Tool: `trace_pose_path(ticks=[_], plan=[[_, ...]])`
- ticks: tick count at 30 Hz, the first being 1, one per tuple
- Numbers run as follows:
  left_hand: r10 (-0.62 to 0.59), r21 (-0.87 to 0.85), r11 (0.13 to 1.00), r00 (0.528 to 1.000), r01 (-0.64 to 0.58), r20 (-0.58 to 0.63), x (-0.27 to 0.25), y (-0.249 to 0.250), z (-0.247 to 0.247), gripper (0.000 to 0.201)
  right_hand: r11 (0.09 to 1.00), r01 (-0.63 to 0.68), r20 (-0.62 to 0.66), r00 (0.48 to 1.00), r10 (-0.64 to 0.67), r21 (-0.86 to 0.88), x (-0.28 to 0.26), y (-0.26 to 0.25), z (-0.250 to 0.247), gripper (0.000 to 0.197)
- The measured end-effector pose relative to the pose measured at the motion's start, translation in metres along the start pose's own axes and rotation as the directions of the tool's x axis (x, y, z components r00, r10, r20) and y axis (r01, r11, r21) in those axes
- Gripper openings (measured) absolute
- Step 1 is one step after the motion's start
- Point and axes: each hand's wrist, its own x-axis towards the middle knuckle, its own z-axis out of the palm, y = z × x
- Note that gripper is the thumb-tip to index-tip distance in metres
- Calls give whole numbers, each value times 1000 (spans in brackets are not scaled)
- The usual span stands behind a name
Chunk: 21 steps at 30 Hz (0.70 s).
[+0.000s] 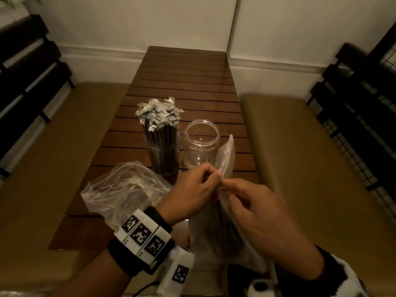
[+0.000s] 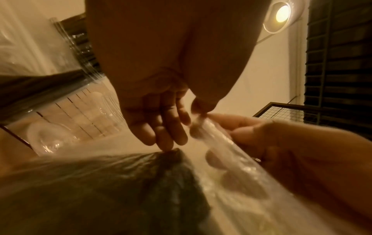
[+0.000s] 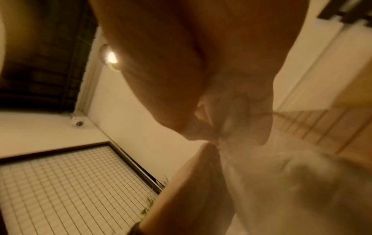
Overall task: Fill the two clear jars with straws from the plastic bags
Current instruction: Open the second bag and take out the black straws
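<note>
Both hands — left hand [image 1: 192,194], right hand [image 1: 257,209] — pinch the second bag [image 1: 225,159] at its sealed mouth (upright), empty jar [image 1: 201,142] just beyond.

Held plastic bag [image 1: 214,236]: contents just a dark blur, lower end cut off by frame edge. Right hand [image 1: 263,215] motion-blurred. Right wrist view smeared; fingertips [image 3: 259,136] indistinct behind film.
</note>
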Motion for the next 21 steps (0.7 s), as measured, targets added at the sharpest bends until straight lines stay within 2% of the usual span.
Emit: trace_pose_path(ticks=[3,7,11,16,21], plan=[[13,98,995,1000,-13,1,2,-3,-13,22,991,-18,96,995,5,133,-1,-1,-7,28],[-16,70,997,999,13,34,2,0,-24,20,990,-41,49,998,35,131,12,4,-14,9],[-45,29,999,996,43,74,-3,3,-23,16,987,-63,82,995,52,150,23,4,-2,25],[-53,-28,998,996,56,71,-4,8,-24,13,986,-53,78,996,41,156,30,5,-3,9],[-20,-98,995,998,25,56,-5,10,-25,14,949,-122,93,991,99,291,34,3,-7,12]])
